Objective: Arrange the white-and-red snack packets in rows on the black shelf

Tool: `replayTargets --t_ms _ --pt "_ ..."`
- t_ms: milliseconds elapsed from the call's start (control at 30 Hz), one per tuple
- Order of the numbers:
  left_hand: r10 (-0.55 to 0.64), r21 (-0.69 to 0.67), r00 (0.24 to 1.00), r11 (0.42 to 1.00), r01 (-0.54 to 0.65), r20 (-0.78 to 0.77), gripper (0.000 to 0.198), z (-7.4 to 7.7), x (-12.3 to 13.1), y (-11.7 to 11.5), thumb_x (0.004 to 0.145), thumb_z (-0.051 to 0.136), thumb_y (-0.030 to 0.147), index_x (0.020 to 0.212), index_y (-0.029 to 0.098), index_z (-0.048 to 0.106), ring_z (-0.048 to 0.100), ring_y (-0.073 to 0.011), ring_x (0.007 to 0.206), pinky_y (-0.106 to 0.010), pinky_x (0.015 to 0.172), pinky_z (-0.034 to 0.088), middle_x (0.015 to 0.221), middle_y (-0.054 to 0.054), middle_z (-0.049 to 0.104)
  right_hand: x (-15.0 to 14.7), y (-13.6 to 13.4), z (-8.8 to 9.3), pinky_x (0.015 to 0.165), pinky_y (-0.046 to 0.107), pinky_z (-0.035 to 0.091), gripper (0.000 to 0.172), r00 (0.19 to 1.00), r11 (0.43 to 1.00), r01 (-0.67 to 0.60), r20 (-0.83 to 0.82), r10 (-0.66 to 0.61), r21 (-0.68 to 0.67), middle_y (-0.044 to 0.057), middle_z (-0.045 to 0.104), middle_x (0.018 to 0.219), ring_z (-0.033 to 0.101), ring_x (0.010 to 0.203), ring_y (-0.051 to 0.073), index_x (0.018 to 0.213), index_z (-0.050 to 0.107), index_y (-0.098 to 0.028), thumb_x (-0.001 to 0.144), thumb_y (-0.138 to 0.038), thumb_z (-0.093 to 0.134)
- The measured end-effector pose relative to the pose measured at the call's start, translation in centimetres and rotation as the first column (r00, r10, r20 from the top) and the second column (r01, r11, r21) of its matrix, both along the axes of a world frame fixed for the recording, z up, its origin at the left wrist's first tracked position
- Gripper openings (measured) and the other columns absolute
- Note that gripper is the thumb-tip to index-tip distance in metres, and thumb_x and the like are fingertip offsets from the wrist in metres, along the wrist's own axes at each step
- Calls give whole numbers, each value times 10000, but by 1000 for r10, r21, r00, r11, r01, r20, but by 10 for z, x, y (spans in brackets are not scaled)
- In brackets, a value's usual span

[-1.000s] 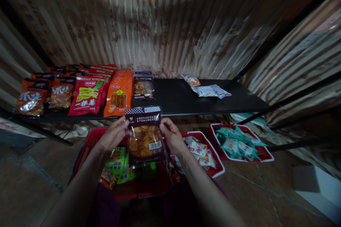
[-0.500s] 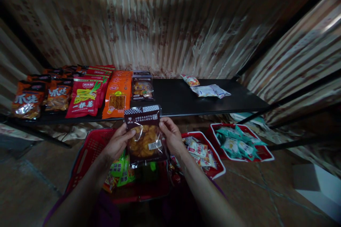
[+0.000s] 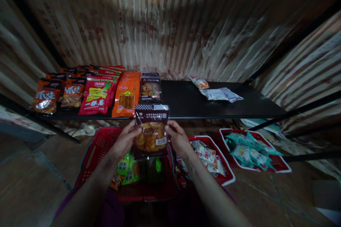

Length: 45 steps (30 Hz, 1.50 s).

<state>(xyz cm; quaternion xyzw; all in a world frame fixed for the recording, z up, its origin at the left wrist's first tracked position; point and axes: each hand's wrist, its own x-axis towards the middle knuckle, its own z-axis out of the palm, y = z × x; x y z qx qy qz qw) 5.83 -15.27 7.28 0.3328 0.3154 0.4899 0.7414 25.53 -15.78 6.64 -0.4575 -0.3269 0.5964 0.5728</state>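
A dark brown bag of potato chips (image 3: pixel 151 138) with a clear window is held upright between both my hands, over a red basket (image 3: pixel 99 149). My left hand (image 3: pixel 126 138) grips its left edge, thumb across the front. On the opposite edge, my right hand (image 3: pixel 178 138) pinches the bag. Just behind it, similar dark chip bags (image 3: pixel 150 88) stand on the black shelf (image 3: pixel 178 99). Beside those are orange snack packets (image 3: pixel 127 94), then red packets (image 3: pixel 97 94) and black-and-orange bags (image 3: pixel 46 95). Green packets (image 3: pixel 130 170) lie in the basket beneath the held bag.
White snack packets (image 3: pixel 221 94) and a red-and-white packet (image 3: pixel 199 82) lie on the shelf's right part. Below it, one red basket (image 3: pixel 230 175) holds white packets, and another (image 3: pixel 286 166) holds teal packets. Black shelf posts (image 3: pixel 311 110) slant at the right. A pale box (image 3: pixel 326 195) sits on the floor.
My view has turned slightly left, so the shelf and baskets appear farther right. Both hands still hold the chip bag, its top near the shelf's front edge.
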Motion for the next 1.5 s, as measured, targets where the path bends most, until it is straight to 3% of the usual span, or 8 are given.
replayTargets --t_ms 333,467,600,833,1000,1233,1367,1500 --pt "168 -113 986 980 -166 4 277 -16 -4 7 673 734 308 913 180 681 644 -182 861 -278 785 465 922 -45 723 -1 2 -3 495 210 343 313 998 1000 8 -59 -9 -5 -77 543 606 441 513 78 766 606 -241 558 -341 817" --pt "34 -43 999 998 -35 -22 351 -13 -4 3 715 711 287 1046 191 646 621 -201 976 -294 857 447 1036 -50 698 -1 2 -1 465 212 314 299 995 1000 -2 -99 0 -25 -86 528 545 414 467 78 757 605 -239 564 -330 814" --pt "-134 16 988 991 135 -71 527 -13 -2 -2 721 714 226 1218 261 543 561 -230 1119 -317 918 425 1146 -43 657 0 2 1 529 240 385 325 987 998 3 -161 -13 -61 -65 619 633 504 521 103 746 617 -230 518 -308 836" --pt "13 -3 993 1000 -13 -120 667 -21 -5 4 704 725 283 1317 251 462 580 -236 1100 -339 943 430 1120 -55 672 5 1 5 491 199 338 321 991 994 -71 -120 60 -84 -70 599 585 449 475 56 792 671 -214 550 -350 833" --pt "138 -16 988 990 -139 -65 641 -15 -5 9 698 723 269 1294 237 488 565 -242 1131 -355 956 438 1191 -57 643 5 -1 4 595 219 395 344 986 985 -156 -63 152 -79 -39 654 699 539 613 90 819 698 -213 532 -334 843" --pt "191 -49 981 980 -193 -45 416 -14 -3 11 709 710 270 1106 187 618 548 -250 1157 -376 1004 409 1153 -59 664 4 0 1 602 228 387 269 992 991 -121 -29 119 -50 -38 642 709 516 630 100 773 697 -221 559 -322 824" --pt "81 -87 996 993 -84 -31 493 -13 -4 7 724 696 263 1197 201 574 523 -251 1189 -387 1035 378 1177 -63 650 3 1 2 631 233 409 272 993 996 -71 -95 66 -50 -46 639 727 536 672 114 764 682 -237 546 -303 830" --pt "-91 -83 995 993 88 -31 753 -9 -3 0 722 696 210 1385 309 354 483 -261 1229 -433 1054 350 1318 -40 553 3 2 2 598 213 399 278 990 999 -28 -141 23 -28 -63 618 697 511 625 91 748 674 -237 531 -292 838"
